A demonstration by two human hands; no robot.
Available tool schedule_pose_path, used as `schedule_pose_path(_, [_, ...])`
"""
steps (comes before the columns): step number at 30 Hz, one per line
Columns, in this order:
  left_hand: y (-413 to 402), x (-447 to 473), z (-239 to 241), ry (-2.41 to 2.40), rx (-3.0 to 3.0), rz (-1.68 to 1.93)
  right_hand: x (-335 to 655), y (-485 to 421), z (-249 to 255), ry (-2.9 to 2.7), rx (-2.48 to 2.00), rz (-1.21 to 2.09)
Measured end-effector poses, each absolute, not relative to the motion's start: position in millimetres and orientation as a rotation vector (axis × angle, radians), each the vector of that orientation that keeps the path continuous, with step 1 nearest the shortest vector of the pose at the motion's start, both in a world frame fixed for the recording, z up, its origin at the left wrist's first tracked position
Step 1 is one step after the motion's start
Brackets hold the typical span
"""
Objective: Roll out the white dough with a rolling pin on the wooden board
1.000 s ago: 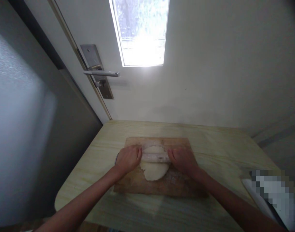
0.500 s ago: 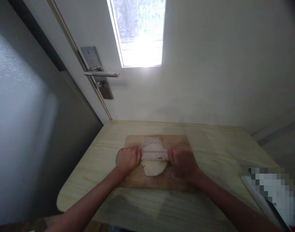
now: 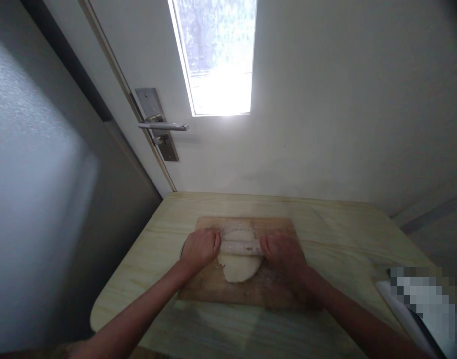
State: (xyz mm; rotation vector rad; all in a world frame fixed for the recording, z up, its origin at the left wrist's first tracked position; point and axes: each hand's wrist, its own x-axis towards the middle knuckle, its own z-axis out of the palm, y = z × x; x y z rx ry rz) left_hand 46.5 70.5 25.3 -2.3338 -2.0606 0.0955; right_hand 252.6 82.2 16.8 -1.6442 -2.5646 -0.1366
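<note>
A flat round of pale dough [image 3: 238, 267] lies on a wooden board [image 3: 209, 284] on the light wood table. A floured rolling pin [image 3: 240, 247] lies across the far part of the dough. My left hand [image 3: 200, 248] presses on the pin's left end with its fingers curled over it. My right hand [image 3: 283, 251] does the same on the right end. Both ends of the pin are hidden under my hands.
The table [image 3: 336, 234] stands against a white door with a metal lever handle [image 3: 164, 126] and a narrow bright window [image 3: 221, 60]. A dark grey wall is on the left. A white object [image 3: 407, 309], partly blurred out, lies at the table's right front edge.
The pin has rolled a little back and forth over the dough while both hands stay on its ends. The view has tilted slightly, so everything sits lower in the frame.
</note>
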Motion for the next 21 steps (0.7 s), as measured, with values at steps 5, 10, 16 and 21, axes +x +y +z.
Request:
schedule_pose_path(5, [49, 48, 13, -2.026, -2.266, -0.039, 252, 59, 13, -2.433, -1.605, -0.153])
schedule_pose_path(10, [66, 49, 21, -2.136, -2.283, 0.086, 253, 75, 13, -2.512, -1.698, -0.139])
schedule_pose_path(16, [86, 45, 31, -2.14, -2.427, 0.163, 253, 95, 17, -2.594, -1.594, -0.131])
schedule_pose_path(21, [61, 47, 19, -2.097, -2.303, 0.014, 251, 71, 14, -2.469, -1.693, -0.179])
